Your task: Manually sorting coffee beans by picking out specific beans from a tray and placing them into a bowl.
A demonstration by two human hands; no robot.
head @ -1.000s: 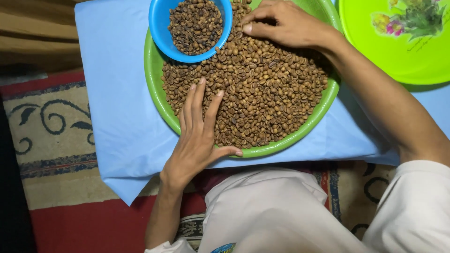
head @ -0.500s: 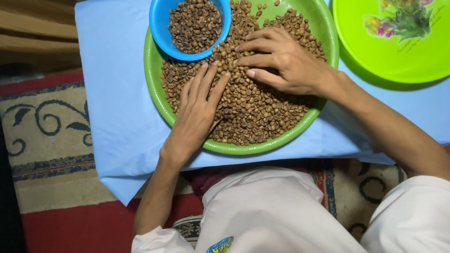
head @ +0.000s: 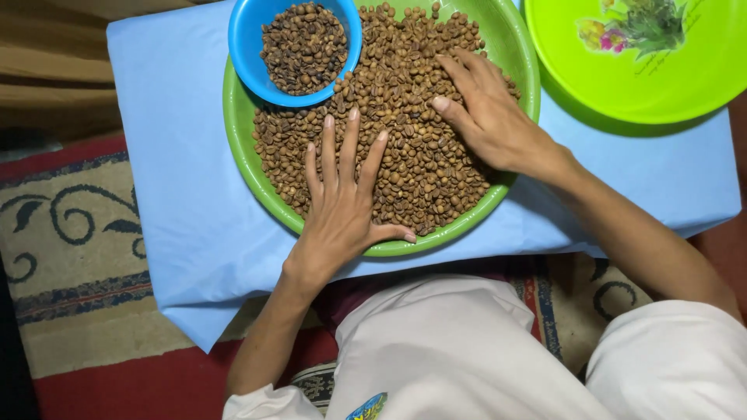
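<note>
Nearest the camera, at 6 o'clock, the person's white-clad lap [head: 459, 350] fills the bottom of the view, with a red patterned rug [head: 78, 225] running out toward 8 and 9 o'clock. Just beyond the lap lies a light blue sheet [head: 179, 155], and on it sits a green tray [head: 241, 148] heaped with brown coffee beans [head: 412, 140].

The left hand [head: 342, 202] lies flat on the beans at about 6 o'clock of the tray, palm down, fingers spread and pointing toward 12, thumb resting by the near rim. It grips nothing. The right hand [head: 486, 117] comes in from 4 o'clock and rests flat on the beans at about 3 o'clock of the tray, fingers extended toward 10 and 11, also holding nothing. The two hands are apart, with beans showing between them.

Farther off, at 11 o'clock of the tray, a blue bowl [head: 247, 62] sits on the tray's far-left part, filled with darker beans [head: 303, 47]. At 1 o'clock of the view, a second, lime-green tray with a flower print [head: 638, 70] rests on the sheet, just beside the first tray.
</note>
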